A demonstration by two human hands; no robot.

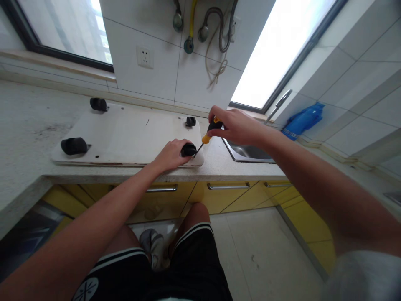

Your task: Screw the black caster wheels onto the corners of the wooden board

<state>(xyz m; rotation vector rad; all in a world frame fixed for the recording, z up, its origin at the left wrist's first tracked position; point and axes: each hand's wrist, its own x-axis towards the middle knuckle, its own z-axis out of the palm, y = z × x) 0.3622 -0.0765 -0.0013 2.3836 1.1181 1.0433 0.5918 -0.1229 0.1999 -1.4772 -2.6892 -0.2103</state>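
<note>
A white board (134, 129) with rounded corners lies flat on the counter, and several black plastic feet stand up from it. At its near right corner, my left hand (171, 155) is closed around one black foot (188, 149). My right hand (230, 123) grips a screwdriver (206, 139) with a black and yellow handle. The tilted shaft runs down to the base of that same foot; the exact contact of the tip is too small to make out. Other feet show at the far right (191, 121), the far left (98, 104) and the near left (74, 146).
The stone counter (28, 121) ends in a front edge above yellow cabinets (225, 196) with metal handles. To the right is a steel sink (247, 152) with a tap (278, 104). A blue bag (303, 119) hangs beyond it. Hoses (219, 21) hang on the tiled wall.
</note>
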